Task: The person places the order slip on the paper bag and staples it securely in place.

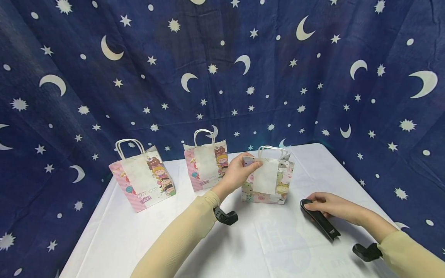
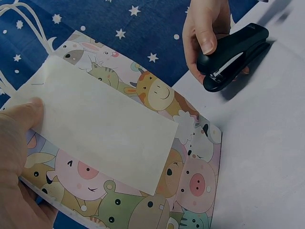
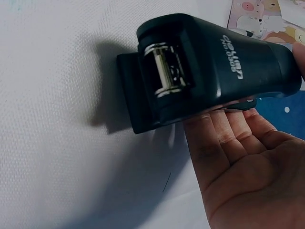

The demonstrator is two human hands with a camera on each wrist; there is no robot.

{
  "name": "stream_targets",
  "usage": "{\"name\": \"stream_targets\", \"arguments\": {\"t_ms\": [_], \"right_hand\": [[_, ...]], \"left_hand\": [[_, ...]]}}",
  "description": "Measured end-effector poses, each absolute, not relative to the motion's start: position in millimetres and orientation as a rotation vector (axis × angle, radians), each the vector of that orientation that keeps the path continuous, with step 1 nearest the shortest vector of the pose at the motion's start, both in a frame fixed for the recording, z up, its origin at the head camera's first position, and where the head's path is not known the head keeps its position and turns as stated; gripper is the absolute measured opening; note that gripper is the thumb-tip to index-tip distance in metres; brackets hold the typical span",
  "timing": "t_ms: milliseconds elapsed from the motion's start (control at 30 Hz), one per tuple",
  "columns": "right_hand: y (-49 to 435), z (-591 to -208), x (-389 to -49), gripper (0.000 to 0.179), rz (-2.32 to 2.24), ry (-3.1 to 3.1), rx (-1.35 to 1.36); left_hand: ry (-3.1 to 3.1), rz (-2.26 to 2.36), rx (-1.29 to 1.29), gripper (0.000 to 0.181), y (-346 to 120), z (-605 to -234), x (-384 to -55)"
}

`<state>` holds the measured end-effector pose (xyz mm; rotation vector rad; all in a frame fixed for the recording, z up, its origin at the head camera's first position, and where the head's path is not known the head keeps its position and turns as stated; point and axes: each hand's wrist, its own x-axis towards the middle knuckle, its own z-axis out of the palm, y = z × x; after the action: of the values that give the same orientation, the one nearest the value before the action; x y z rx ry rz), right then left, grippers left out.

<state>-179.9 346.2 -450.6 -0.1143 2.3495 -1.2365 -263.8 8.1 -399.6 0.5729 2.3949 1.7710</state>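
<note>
A paper gift bag (image 1: 286, 178) printed with cartoon animals stands upright on the right half of the table, its white handles up. A plain white paper (image 2: 109, 124) lies flat on its front. My left hand (image 1: 238, 172) pinches the bag's upper left edge, thumb over the paper. Close to that thumb, a thin staple-like line (image 2: 37, 84) shows near the paper's top edge. To the right of the bag, my right hand (image 1: 332, 204) holds a black stapler (image 1: 321, 222) by its rear end, thumb on top and fingers beneath, close over the table.
Two pink-striped gift bags with cartoon figures stand further left, one at the back middle (image 1: 206, 166) and one at the left (image 1: 142, 181); each bears a white paper. A white cloth covers the table (image 1: 257, 247). Behind it hangs a dark blue curtain (image 1: 222, 77) with moons and stars.
</note>
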Motion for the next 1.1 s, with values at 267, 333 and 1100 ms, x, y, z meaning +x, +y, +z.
{"name": "stream_targets", "arguments": {"t_ms": [267, 333, 1100], "right_hand": [[348.6, -452.1, -181.2, 0.057, -1.226, 2.368, -0.102], [349.3, -451.8, -181.1, 0.059, -1.199, 2.393, -0.107], [352.6, -448.6, -181.9, 0.078, -1.05, 2.47, -0.084]], "left_hand": [[2.392, 1.772, 0.575, 0.026, 8.1, -399.9, -264.1], [2.393, 1.772, 0.574, 0.026, 8.1, -399.8, -264.0], [2.391, 1.778, 0.567, 0.027, 7.9, -399.9, -264.0]]}}
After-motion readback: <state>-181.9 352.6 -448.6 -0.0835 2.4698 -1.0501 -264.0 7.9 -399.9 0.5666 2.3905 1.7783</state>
